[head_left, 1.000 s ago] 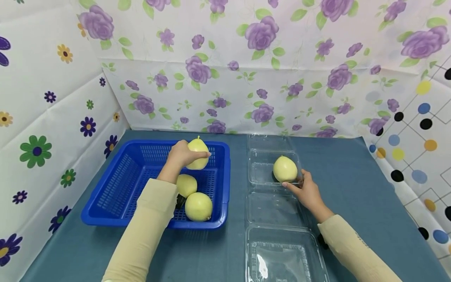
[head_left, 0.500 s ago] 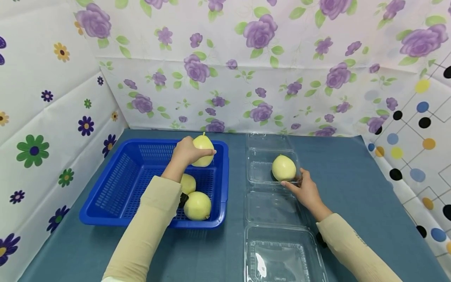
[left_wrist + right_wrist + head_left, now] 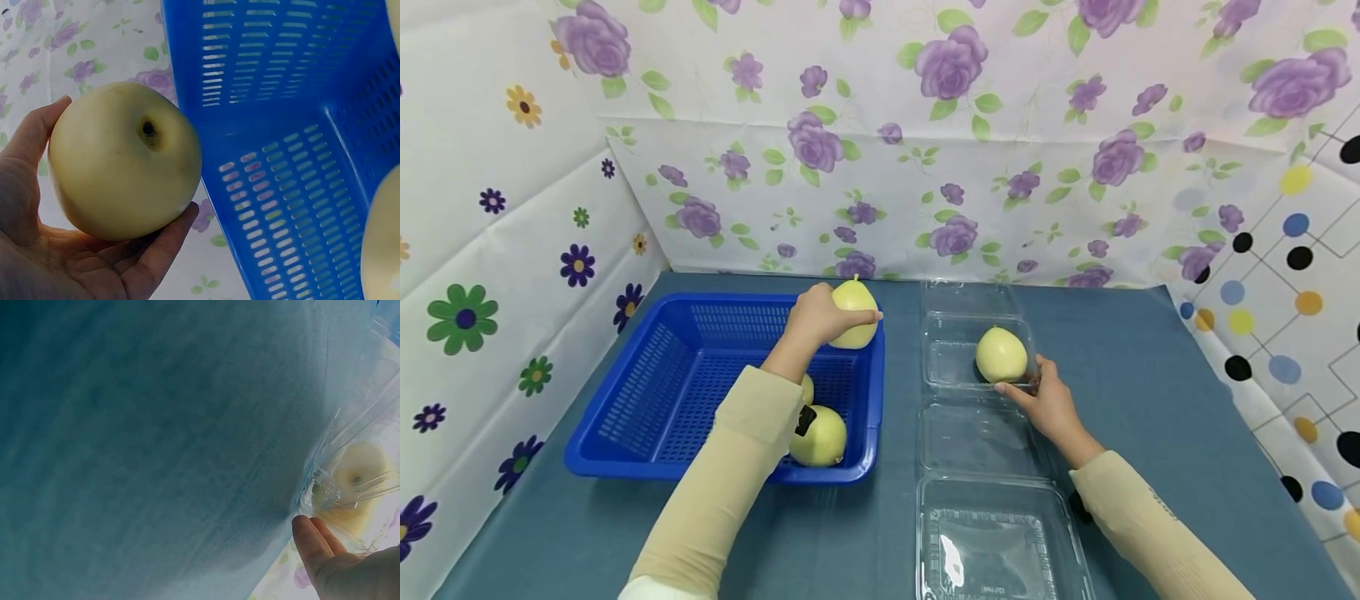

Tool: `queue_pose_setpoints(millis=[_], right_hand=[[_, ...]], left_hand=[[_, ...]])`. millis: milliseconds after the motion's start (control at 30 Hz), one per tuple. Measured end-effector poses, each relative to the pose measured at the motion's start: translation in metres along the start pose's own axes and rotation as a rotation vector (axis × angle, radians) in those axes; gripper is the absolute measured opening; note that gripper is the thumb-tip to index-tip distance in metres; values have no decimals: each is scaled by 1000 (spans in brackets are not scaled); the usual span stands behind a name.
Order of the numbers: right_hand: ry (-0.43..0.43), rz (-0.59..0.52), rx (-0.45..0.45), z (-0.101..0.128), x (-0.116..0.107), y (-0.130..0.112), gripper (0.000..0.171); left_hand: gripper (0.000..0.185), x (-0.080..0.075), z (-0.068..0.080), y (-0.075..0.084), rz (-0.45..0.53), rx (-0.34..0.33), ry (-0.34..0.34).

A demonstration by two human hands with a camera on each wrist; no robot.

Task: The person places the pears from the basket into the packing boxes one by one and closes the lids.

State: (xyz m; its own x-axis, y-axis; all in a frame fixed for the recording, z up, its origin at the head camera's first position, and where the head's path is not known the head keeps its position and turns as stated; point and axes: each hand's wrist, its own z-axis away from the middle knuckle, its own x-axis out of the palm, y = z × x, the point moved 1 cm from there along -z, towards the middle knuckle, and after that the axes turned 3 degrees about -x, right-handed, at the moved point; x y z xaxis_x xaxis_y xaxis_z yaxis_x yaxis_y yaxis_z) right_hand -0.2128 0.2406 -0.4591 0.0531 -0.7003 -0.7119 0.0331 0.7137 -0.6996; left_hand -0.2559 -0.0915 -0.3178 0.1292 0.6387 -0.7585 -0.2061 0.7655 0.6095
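My left hand [image 3: 820, 317] grips a pale yellow-green pear [image 3: 854, 297] over the right side of the blue basket [image 3: 613, 375]. In the left wrist view, the dimpled underside of that pear [image 3: 125, 169] faces the camera, with thumb and fingers around it. Two more pears lie in the basket: one in front [image 3: 822, 440], the other mostly hidden by my left forearm. My right hand [image 3: 1054, 408] holds the front right corner of a clear plastic box [image 3: 951, 362] between thumb and fingers. A single pear [image 3: 1002, 356] sits in the box's right half.
Nearer me along the same row lie a clear plastic lid or tray [image 3: 973, 437] and a larger clear tray [image 3: 992, 533]. Another clear panel [image 3: 967, 296] lies behind the box. Blue-grey cloth [image 3: 1135, 367] covers the table, and a flowered sheet [image 3: 887, 208] hangs at the back.
My left hand has carried its pear rightward and slightly up, from above the basket's middle to its right rim. My right hand keeps its hold on the box corner.
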Motion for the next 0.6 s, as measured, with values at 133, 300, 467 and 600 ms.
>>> queue_pose_setpoints(millis=[133,300,467,600], right_hand=[[0,-5,-5,0,0,0,102],[1,-7,-6,0,-1,0,101],[0,-7,-4,0,-2,-1,102],[-2,-11,1,1,-1,-1,102]], left_hand=[[81,2,-1,4,7,-6,-3],[79,4,-2,8,-9,-8,4],[77,7,-6,11,-13,5,16],[77,12,-5,15,-3,12,21]])
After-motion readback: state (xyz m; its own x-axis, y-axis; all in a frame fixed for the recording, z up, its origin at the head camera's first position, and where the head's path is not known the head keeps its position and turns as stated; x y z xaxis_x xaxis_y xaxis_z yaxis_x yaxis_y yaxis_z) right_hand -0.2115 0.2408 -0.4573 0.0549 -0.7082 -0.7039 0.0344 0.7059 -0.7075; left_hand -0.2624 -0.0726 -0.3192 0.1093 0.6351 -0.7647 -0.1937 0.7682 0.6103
